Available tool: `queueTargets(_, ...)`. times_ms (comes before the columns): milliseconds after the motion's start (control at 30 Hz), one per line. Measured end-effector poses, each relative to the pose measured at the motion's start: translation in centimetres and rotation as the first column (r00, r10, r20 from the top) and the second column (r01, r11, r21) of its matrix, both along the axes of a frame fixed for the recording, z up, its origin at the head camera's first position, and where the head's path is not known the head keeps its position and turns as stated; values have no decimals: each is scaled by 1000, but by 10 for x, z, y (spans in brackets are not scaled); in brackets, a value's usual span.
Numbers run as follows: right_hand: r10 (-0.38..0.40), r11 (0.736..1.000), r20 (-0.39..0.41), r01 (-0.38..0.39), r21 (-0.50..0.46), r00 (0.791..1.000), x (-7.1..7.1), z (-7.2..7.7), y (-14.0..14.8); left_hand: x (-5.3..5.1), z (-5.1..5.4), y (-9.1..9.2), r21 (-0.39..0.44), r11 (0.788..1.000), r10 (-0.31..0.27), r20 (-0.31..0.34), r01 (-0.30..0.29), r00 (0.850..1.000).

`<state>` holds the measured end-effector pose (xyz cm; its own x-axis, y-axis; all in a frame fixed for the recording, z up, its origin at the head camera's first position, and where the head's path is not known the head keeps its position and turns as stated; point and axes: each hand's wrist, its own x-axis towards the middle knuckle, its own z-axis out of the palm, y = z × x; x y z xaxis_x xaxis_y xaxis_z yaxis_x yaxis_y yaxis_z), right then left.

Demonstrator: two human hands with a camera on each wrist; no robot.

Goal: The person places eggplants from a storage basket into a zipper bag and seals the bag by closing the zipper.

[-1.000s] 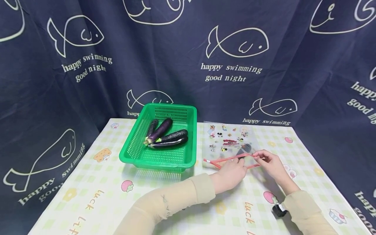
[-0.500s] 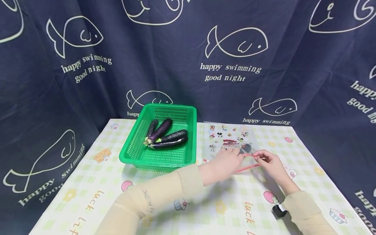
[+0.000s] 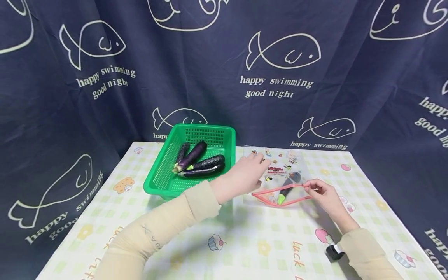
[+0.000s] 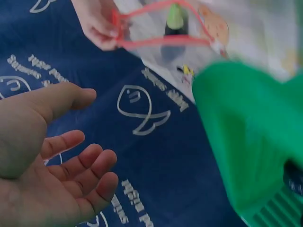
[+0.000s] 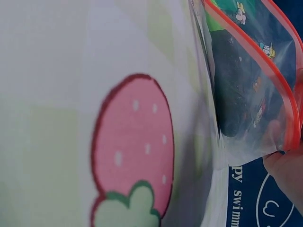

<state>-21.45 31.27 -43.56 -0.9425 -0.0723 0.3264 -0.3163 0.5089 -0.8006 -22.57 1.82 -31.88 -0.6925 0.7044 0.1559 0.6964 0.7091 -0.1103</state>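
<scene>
A clear zip bag (image 3: 278, 170) with cartoon prints and a red zip edge lies on the table. Its mouth gapes toward me. Inside rests a dark vegetable (image 3: 286, 191) with a bright green end; its kind is unclear. My right hand (image 3: 323, 194) pinches the right corner of the bag's red edge. Above the bag's left side is my left hand (image 3: 241, 173), holding nothing, its fingers loosely bent in the left wrist view. The green basket (image 3: 148, 182) stands left of this hand. In it lie two smooth eggplants (image 3: 193, 155) and two bumpy dark vegetables (image 3: 212, 160).
A checked tablecloth (image 3: 189, 256) with printed fruit and cakes covers the table. Behind it hangs a dark blue curtain (image 3: 210, 85) with fish drawings. A small black object (image 3: 334, 252) sits by the right sleeve.
My left hand has come away from the bag's mouth and moved left toward the basket, uncovering the vegetable's green end. The right hand keeps its hold on the bag's corner.
</scene>
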Motion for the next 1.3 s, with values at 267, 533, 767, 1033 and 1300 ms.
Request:
queueTargets(267,-14,1000,-8,14,17,1000,2,3,-3,-19,9,-27,38,999,-4,11,3,1000)
queueTargets(533,2,1000,-19,-3,-9,1000,1,1,-3,-42,5,-53,37,998,39,32,-40,999)
queueTargets(767,-1,1000,-15,1,-9,1000,2,0,-3,-65,-8,-73,46,996,70,47,-72,996)
queueTargets(1033,-13,1000,-15,13,7,1000,1,-2,-1,-87,-21,-94,11,993,113,114,-115,987)
queueTargets(1300,-3,1000,-19,3,-14,1000,-13,-25,12,-104,-29,-113,-47,987,158,230,-151,960)
